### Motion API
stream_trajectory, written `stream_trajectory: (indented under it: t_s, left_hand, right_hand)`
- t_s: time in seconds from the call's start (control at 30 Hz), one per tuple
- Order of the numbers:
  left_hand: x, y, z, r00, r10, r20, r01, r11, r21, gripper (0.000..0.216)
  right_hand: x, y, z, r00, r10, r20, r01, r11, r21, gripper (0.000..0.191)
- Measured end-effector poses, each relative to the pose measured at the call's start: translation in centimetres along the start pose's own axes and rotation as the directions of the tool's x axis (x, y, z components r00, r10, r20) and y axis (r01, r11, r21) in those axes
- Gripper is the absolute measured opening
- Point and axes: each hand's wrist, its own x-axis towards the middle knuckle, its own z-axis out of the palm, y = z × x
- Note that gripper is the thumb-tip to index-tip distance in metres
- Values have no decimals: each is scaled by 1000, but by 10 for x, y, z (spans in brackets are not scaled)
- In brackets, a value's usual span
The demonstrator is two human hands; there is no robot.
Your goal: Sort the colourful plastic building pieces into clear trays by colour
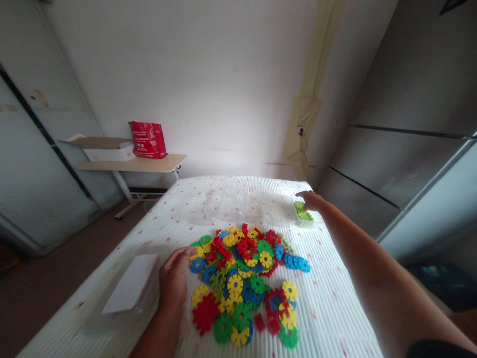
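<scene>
My left hand [175, 276] rests at the left edge of a heap of plastic snap pieces [242, 268], its fingers loosely curved toward the yellow and blue discs, with no piece visible in it. The heap mixes notched discs in red, yellow, green and blue with square red pieces. On the far right, my right hand [311, 199] is stretched over a small pale tub [305, 223], fingers apart. Light green pieces [303, 213] lie inside that tub. A row of joined blue discs [297, 262] sits at the heap's right side.
A clear plastic divided tray [231, 206] lies behind the heap. Left of my left hand is a clear container [97, 318] with a white rectangular item [132, 283] on it. A side table [149, 164] holds a red bag [147, 140] and a white box [108, 153].
</scene>
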Motion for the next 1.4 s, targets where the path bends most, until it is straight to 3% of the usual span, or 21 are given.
stream_trajectory:
  t_s: [0.23, 0.37, 0.43, 0.53, 0.63, 0.77, 0.93, 1.13, 1.4]
  left_hand:
    - [-5, 10, 4, 1000, 15, -16, -16, 1000, -22, 21]
    - [-6, 11, 5, 1000, 7, -16, -8, 999, -49, 21]
    - [-7, 11, 5, 1000, 8, -14, -9, 998, -60, 22]
    - [-8, 13, 6, 1000, 25, -18, -26, 998, -59, 23]
    - [-7, 14, 6, 999, 46, -16, -47, 998, -48, 24]
    - [-5, 10, 5, 999, 42, -12, -42, 997, -63, 24]
    - [-4, 7, 5, 1000, 8, -4, -9, 996, -88, 21]
    - [-5, 9, 6, 1000, 11, -10, -12, 996, -85, 21]
    - [-7, 12, 7, 1000, -3, -19, 2, 996, -84, 21]
  right_hand:
    - [-29, -12, -22, 984, -47, -171, 56, 997, 48, 51]
    - [-83, -53, -25, 903, -202, -378, 318, 908, 274, 31]
    - [-114, -77, -19, 880, -277, -387, 416, 842, 343, 23]
    - [-148, -103, -6, 878, -340, -338, 453, 819, 352, 25]
    - [-160, -108, 4, 900, -308, -309, 398, 870, 291, 27]
    - [-158, -95, 15, 950, -131, -285, 194, 959, 207, 28]
    - [-154, -92, 38, 974, 23, -226, 24, 979, 203, 26]
    - [-148, -104, 60, 988, -8, -151, 46, 968, 249, 35]
    - [-142, -110, 64, 986, -92, -141, 123, 966, 227, 50]
